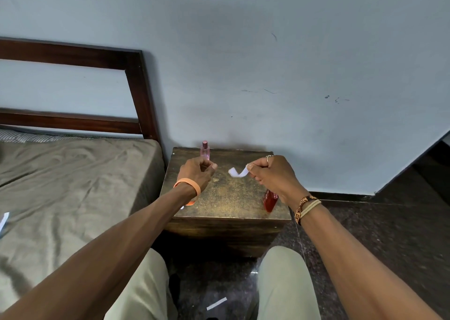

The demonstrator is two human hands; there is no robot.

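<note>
My right hand [270,176] pinches one end of a small white paper strip [239,172], which curls out to the left above the small wooden bedside table [226,197]. My left hand [198,172] hovers over the table's left part with its fingers curled and thumb against the forefinger; nothing shows in it. Just behind that hand a slim pink perfume bottle [205,150] stands upright at the table's back edge, its base hidden by my knuckles. A red bottle [269,201] stands at the table's front right corner, partly under my right wrist.
A bed with a brown sheet [73,185] and dark wooden headboard [138,88] lies close on the left. The grey wall [267,76] rises right behind the table. Another white paper strip [216,304] lies on the dark floor between my knees.
</note>
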